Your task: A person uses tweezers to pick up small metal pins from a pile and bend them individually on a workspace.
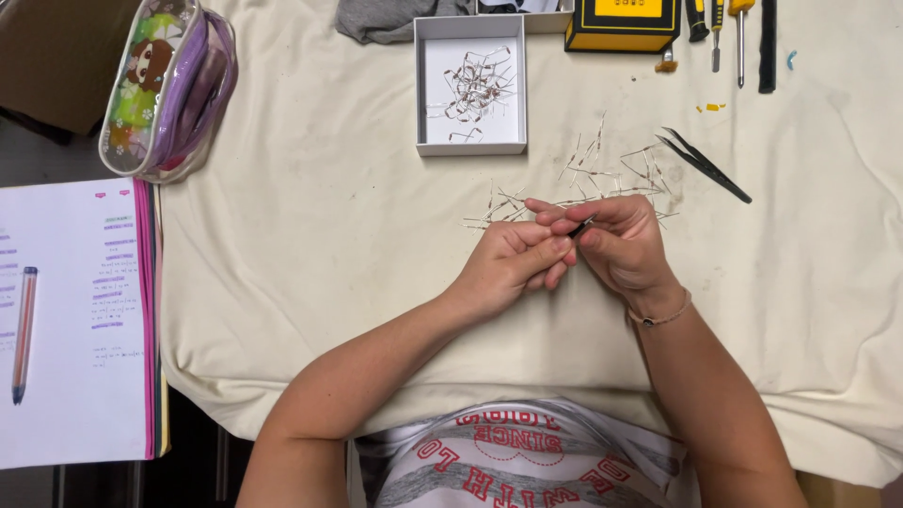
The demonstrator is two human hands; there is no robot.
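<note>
both hands, left hand (508,263) and right hand (621,240), pinch a small dark component (582,225)

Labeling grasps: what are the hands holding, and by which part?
Right hand pinches a small dark tool near its tip, thumb against fingers; most of it is hidden. Left hand meets it at the same spot; whether it grips cannot be told.

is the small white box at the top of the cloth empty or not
Not empty: the open white box holds a loose tangle of thin wire-legged parts on its floor.
</note>
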